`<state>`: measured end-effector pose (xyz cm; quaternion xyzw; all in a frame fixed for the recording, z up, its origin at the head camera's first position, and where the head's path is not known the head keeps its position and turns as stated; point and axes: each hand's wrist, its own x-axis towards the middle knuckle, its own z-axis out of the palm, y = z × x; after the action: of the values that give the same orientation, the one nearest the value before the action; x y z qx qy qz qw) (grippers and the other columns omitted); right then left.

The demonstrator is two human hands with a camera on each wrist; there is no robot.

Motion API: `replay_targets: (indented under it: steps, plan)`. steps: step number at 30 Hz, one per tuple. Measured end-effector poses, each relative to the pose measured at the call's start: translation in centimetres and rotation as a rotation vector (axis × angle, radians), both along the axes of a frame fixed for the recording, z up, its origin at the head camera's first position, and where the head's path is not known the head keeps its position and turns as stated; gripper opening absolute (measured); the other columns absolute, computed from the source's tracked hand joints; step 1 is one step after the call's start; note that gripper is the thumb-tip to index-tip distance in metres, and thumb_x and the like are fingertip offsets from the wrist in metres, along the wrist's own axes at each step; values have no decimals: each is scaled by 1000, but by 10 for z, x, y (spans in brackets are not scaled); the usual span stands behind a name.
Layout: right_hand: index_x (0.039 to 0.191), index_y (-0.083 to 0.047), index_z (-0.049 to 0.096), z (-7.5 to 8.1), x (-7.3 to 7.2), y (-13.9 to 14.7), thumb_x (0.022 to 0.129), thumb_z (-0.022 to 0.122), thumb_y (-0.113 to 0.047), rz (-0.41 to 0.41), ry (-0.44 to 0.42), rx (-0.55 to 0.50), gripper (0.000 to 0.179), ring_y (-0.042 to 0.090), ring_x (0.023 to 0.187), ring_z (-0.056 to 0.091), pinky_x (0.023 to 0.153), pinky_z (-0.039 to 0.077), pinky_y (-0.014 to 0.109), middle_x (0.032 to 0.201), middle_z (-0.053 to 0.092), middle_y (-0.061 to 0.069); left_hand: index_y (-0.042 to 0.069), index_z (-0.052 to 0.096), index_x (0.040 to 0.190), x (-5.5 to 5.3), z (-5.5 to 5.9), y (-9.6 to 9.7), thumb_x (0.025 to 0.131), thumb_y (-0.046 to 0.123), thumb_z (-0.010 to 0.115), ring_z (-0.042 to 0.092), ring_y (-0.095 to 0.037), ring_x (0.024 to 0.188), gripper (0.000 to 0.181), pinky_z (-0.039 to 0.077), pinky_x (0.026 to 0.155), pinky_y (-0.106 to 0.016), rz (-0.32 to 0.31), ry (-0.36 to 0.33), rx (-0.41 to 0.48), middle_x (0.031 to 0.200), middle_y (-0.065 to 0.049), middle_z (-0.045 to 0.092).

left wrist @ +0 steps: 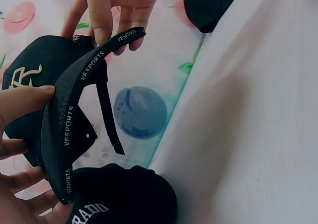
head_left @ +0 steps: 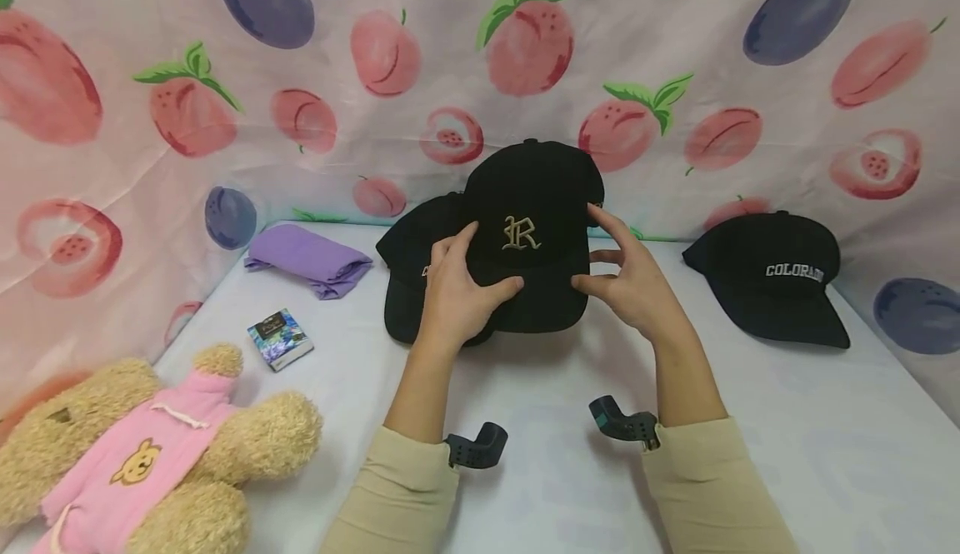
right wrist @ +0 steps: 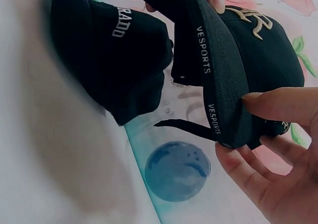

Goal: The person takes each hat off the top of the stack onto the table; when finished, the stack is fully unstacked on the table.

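Observation:
A black baseball cap (head_left: 536, 179) with a gold embroidered R on its front is held up between both hands, its brim towards me. My left hand (head_left: 459, 291) grips the cap's left side, thumb on the brim. On the opposite edge, my right hand (head_left: 630, 275) pinches the brim between thumb and fingers. VESPORTS lettering runs along the brim edge (left wrist: 69, 124) in the left wrist view, and a loose strap (left wrist: 108, 117) hangs at the back. Partly hidden behind it, a second black cap (head_left: 408, 242) sits on the table.
At the right stands another black cap (head_left: 780, 262) lettered COLORADO. A folded purple cloth (head_left: 307, 254) and a small blue patterned box (head_left: 280, 339) lie at the left. Nearer, a teddy bear (head_left: 157, 454) in pink lies on the white table (head_left: 547, 487). Fruit-print fabric (head_left: 315, 179) hangs behind.

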<state>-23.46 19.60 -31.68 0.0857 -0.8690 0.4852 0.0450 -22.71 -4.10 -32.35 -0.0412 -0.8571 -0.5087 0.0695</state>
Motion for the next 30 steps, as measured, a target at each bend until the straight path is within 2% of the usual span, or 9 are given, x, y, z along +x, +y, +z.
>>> replay_targets:
  steps: [4, 10, 17, 26, 30]
  plan:
    - [164, -38, 24, -1, 1, 6, 90, 74, -4, -9, 2, -6, 96, 40, 139, 49, 107, 49, 60, 171, 23, 1, 21, 38, 161, -1, -1, 4, 84, 32, 85, 41, -32, 142, 91, 38, 120, -51, -22, 8, 6, 156, -11, 37]
    - [165, -38, 22, 1, 2, 13, 90, 75, -6, -21, -11, -4, 97, 41, 141, 47, 107, 47, 63, 172, 22, 3, 23, 37, 161, -1, -1, 9, 84, 32, 85, 39, -34, 144, 90, 37, 119, -54, -52, 13, -7, 158, -10, 36]
    - [166, -39, 16, 1, 3, 23, 92, 75, -12, -12, -57, 19, 99, 41, 143, 45, 107, 45, 67, 174, 16, 3, 23, 39, 160, -2, -4, 15, 84, 31, 85, 38, -33, 145, 90, 36, 120, -54, -76, 19, -5, 160, -9, 36]
    - [165, -42, 16, 2, 5, 38, 91, 77, -16, -49, -105, 44, 100, 39, 146, 44, 111, 36, 72, 174, 16, 2, 23, 39, 160, -5, -7, 28, 84, 29, 85, 37, -34, 145, 89, 38, 118, -53, -126, 13, 23, 160, -8, 37]
    - [166, -40, 15, 2, 6, 43, 91, 77, -15, -52, -114, 42, 100, 39, 145, 44, 112, 36, 72, 174, 16, 4, 22, 40, 160, -4, -11, 31, 84, 28, 85, 37, -33, 148, 88, 37, 119, -53, -145, 10, 16, 161, -8, 37]
